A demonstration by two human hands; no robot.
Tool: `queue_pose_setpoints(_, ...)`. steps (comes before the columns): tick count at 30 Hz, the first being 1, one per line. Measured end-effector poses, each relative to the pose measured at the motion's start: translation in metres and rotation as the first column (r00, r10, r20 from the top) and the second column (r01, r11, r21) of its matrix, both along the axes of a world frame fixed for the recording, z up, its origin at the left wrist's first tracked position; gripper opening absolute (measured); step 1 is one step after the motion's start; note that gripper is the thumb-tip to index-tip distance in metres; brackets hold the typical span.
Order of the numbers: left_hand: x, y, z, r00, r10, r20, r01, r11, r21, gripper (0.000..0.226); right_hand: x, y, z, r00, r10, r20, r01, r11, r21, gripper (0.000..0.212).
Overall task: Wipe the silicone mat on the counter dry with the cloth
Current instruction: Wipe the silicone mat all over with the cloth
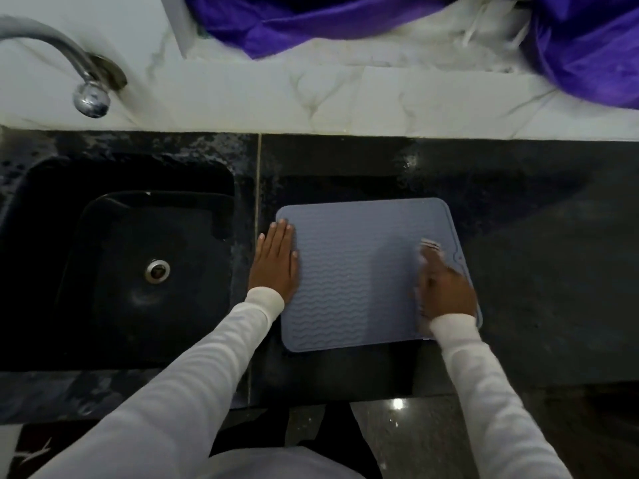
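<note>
Mat (359, 271), blue-grey silicone with wavy ribs, lies flat on dark counter (536, 254) just right of sink (138, 264). Left hand (276, 261) pressed flat on its left edge, fingers straight. Right hand (446, 288) on right side over pale cloth (430, 245) (blurred, grip unclear). White sleeves.

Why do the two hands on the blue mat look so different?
The left hand lies flat with straight fingers at the mat's left edge, holding nothing; the right hand presses a cloth near the right edge. The left hand looks sharp, the right hand blurred. Both rest on the mat and wear white sleeves.
</note>
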State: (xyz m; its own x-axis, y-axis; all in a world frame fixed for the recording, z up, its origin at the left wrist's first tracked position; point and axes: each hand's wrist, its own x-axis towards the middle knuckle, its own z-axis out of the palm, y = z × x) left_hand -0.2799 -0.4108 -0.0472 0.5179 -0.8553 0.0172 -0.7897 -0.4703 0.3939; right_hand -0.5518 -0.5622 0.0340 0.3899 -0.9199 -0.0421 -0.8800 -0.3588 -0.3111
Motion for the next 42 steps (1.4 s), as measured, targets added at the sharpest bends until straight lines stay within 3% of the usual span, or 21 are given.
queue_pose_setpoints(3,0.005,0.003,0.003,0.999,0.032,0.0,-0.032,0.998,0.054,0.059,0.098,0.026,0.0,0.971,0.202,0.131,-0.21,0.977,0.046,0.047)
queue_pose_setpoints(6,0.009,0.001,0.001,0.998,-0.01,0.056,0.003,0.993,0.121,0.067,0.199,0.054,-0.002,0.919,0.367,0.146,-0.385,0.914,0.125,0.039)
queue_pose_setpoints(9,0.008,0.003,-0.012,0.988,-0.057,0.147,0.023,0.975,0.22,0.081,0.246,0.063,-0.011,0.922,0.376,0.087,-0.386,0.897,0.216,0.036)
queue_pose_setpoints(14,-0.001,0.0,-0.008,0.992,0.011,0.128,-0.031,0.988,0.153,0.063,0.222,0.021,-0.025,0.94,0.342,0.002,-0.337,0.925,0.177,0.036)
queue_pose_setpoints(17,0.01,0.0,-0.007,0.999,0.019,0.037,-0.024,0.99,0.14,0.061,0.196,-0.018,-0.036,0.943,0.33,-0.04,-0.316,0.928,0.197,0.037)
queue_pose_setpoints(23,0.008,0.003,-0.007,0.998,0.061,0.0,-0.061,0.994,0.092,0.056,0.098,-0.096,-0.031,0.936,0.256,-0.243,-0.262,0.965,0.005,0.054)
queue_pose_setpoints(26,0.008,0.002,-0.006,0.999,0.048,-0.002,-0.048,0.995,0.084,0.056,0.063,-0.12,-0.026,0.971,0.067,-0.228,-0.042,0.993,0.112,0.041)
queue_pose_setpoints(31,0.007,0.002,-0.008,0.999,0.05,-0.009,-0.049,0.996,0.075,0.056,0.054,-0.12,-0.028,0.981,-0.135,-0.141,0.146,0.986,0.075,0.039)
queue_pose_setpoints(34,0.007,0.002,-0.01,0.999,0.048,0.022,-0.05,0.995,0.09,0.056,0.079,-0.089,-0.01,0.993,-0.112,0.034,0.111,0.994,0.013,0.036)
queue_pose_setpoints(38,0.006,0.001,-0.006,0.999,0.044,0.03,-0.047,0.993,0.109,0.055,0.132,0.021,0.01,0.929,-0.024,0.369,-0.077,0.964,0.256,0.039)
queue_pose_setpoints(40,0.004,0.004,-0.002,0.998,0.063,0.011,-0.064,0.991,0.115,0.057,0.147,0.077,-0.005,0.939,0.215,0.268,-0.259,0.956,0.14,0.042)
queue_pose_setpoints(42,-0.008,0.01,-0.001,0.998,0.054,0.023,-0.057,0.991,0.12,0.065,0.149,0.115,-0.02,0.949,0.292,0.114,-0.302,0.95,0.078,0.044)
